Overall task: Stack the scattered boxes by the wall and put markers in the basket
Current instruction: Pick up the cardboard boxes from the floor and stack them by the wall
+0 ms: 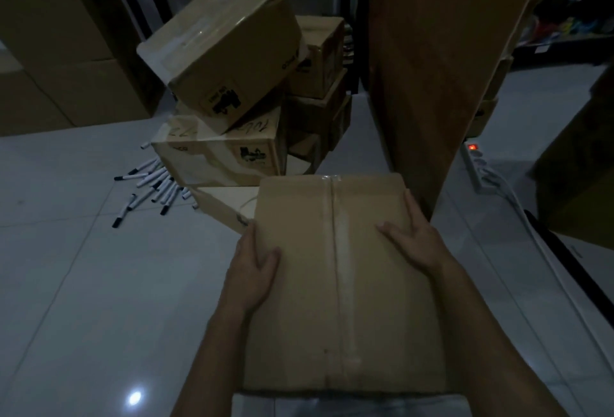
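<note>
A dim storeroom with a pale tiled floor [66,283]: a person carries a taped cardboard box [339,277] close to the body, left hand [255,267] and right hand [415,237] clasping its opposite edges, thumbs on top and fingers curled down the sides. The box-stacking step appears under way; next it likely needs carrying to a wall and setting down squarely. Ahead lies a jumbled heap of at least five boxes, a tilted box [226,51] uppermost. Roughly twenty markers [156,184] lie scattered on the floor beside the heap. No basket is in view.
</note>
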